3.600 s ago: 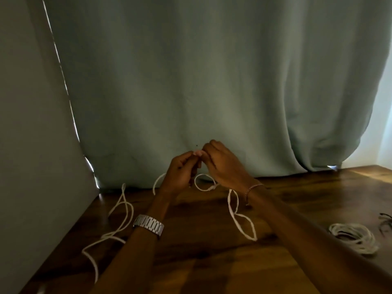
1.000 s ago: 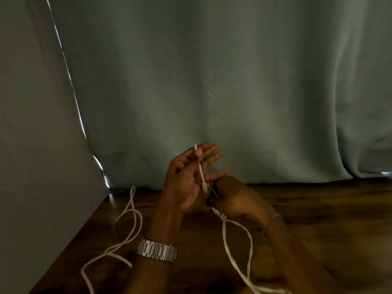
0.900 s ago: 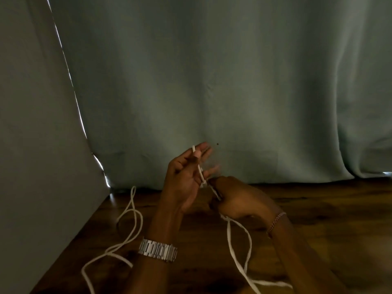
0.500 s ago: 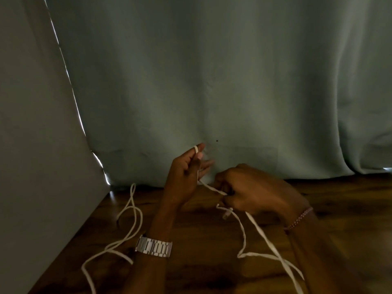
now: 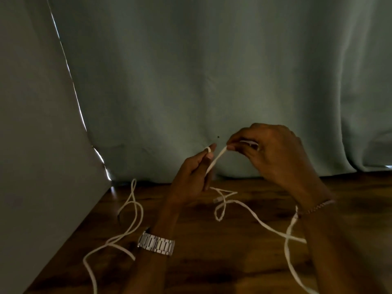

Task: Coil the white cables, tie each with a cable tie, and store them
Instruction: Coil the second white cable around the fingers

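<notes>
A flat white cable (image 5: pixel 257 218) runs loose over the wooden table (image 5: pixel 212 262). My left hand (image 5: pixel 192 177), with a metal watch on the wrist, pinches one end between thumb and forefinger, the tip wrapped over the fingertip. My right hand (image 5: pixel 273 154), raised in front of the curtain, grips the same cable a short way along. The stretch between the hands is taut. From the right hand the cable drops behind my forearm and trails off at the lower right. A small loop with a plug end (image 5: pixel 218 200) lies under the hands.
More white cable (image 5: pixel 131 219) lies in loose loops at the left, close to a grey wall panel (image 5: pixel 31 166). A pale green curtain (image 5: pixel 212 71) hangs along the table's far edge.
My right hand has risen from table level to the height of the left hand's fingertips, drawing the cable up. The left hand has stayed put, still pinching the end.
</notes>
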The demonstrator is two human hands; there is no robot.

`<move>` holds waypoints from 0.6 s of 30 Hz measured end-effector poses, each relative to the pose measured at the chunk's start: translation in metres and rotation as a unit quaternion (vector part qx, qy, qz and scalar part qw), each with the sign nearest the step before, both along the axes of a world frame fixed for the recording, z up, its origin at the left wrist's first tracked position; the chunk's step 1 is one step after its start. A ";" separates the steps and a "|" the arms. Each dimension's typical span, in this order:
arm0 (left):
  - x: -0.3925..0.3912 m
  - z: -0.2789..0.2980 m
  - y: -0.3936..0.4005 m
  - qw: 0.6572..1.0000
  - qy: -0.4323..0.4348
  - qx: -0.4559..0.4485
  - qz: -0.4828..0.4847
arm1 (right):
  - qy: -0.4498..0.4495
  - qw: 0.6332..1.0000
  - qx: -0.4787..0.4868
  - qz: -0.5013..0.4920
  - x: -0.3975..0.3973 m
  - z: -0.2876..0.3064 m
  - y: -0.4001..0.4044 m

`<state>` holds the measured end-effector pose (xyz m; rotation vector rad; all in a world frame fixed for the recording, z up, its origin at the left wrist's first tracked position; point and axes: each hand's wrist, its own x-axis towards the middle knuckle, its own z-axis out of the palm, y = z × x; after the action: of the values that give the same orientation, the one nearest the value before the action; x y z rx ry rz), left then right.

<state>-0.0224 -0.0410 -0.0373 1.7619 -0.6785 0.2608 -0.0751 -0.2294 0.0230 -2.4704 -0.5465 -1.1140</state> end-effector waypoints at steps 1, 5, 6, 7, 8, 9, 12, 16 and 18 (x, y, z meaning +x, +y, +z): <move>-0.002 0.001 -0.002 1.000 0.007 -0.021 -0.010 | -0.024 1.000 0.020 -0.002 0.004 -0.003 0.002; -0.006 0.006 -0.002 0.983 0.074 -0.131 -0.108 | -0.105 0.992 0.061 -0.031 0.014 -0.009 0.007; -0.007 0.008 -0.001 0.975 0.092 -0.150 -0.135 | -0.120 0.990 0.057 -0.052 0.016 -0.010 0.007; -0.008 0.009 0.000 0.969 0.108 -0.157 -0.158 | -0.135 0.987 0.051 -0.071 0.018 -0.012 0.008; -0.010 0.011 0.001 0.965 0.119 -0.154 -0.175 | -0.144 0.985 0.048 -0.088 0.020 -0.013 0.009; -0.011 0.013 0.002 0.962 0.127 -0.149 -0.190 | -0.151 0.982 0.047 -0.100 0.022 -0.015 0.009; -0.015 0.017 0.005 0.947 0.120 -0.154 -0.255 | -0.150 0.982 0.067 -0.094 0.026 -0.020 0.012; -0.020 0.022 0.009 0.910 0.116 -0.190 -0.351 | -0.134 0.983 0.120 -0.033 0.028 -0.023 0.021; -0.023 0.024 0.010 0.893 0.113 -0.213 -0.379 | -0.121 0.984 0.130 -0.005 0.029 -0.024 0.026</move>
<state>-0.0455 -0.0314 -0.0131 0.9870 -0.9946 -0.3128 -0.0463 -0.2035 -0.0007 -2.1322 -0.4244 -1.4048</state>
